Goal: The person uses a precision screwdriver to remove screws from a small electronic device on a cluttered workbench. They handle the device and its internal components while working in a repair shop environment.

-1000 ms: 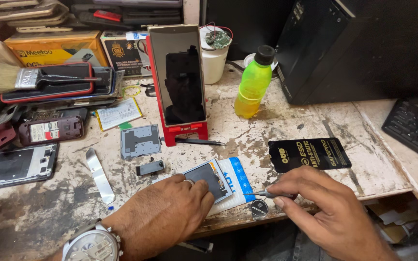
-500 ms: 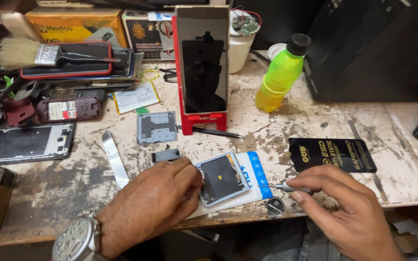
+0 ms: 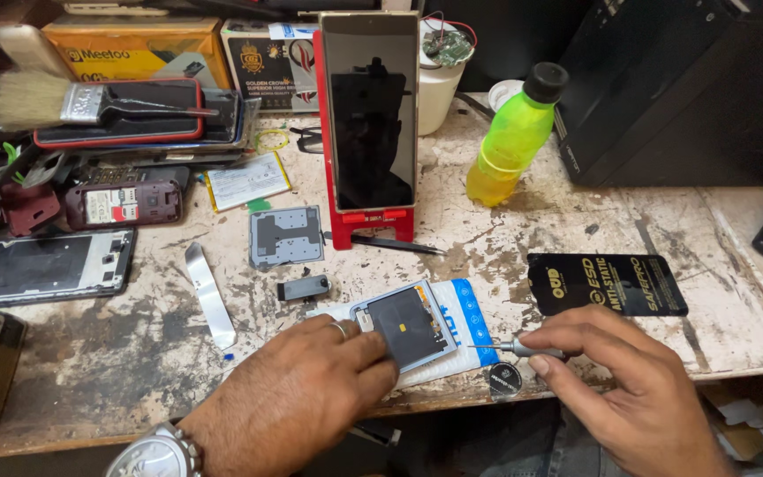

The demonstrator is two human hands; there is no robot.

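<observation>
An opened phone [image 3: 408, 322] lies back-up on a white and blue card at the bench's front edge, its dark inner plate showing. My left hand [image 3: 306, 393], with a ring and a wristwatch, presses down on the phone's left side. My right hand [image 3: 629, 389] pinches a small screwdriver [image 3: 523, 348] whose thin tip points left at the phone's right edge. A small round black cap [image 3: 505, 378] sits just below the screwdriver.
A phone in a red stand [image 3: 368, 124] stands upright at centre. Around it are a green bottle [image 3: 514, 137], a black anti-static pouch [image 3: 607, 284], a grey metal plate [image 3: 286, 236], a small dark part [image 3: 302, 287], a white strip [image 3: 208, 296], a brush [image 3: 46, 99] and stacked phones at left.
The view has shifted slightly and moved closer. Both hands stay at the opened phone; the screwdriver tip has come nearer to the phone's right edge.
</observation>
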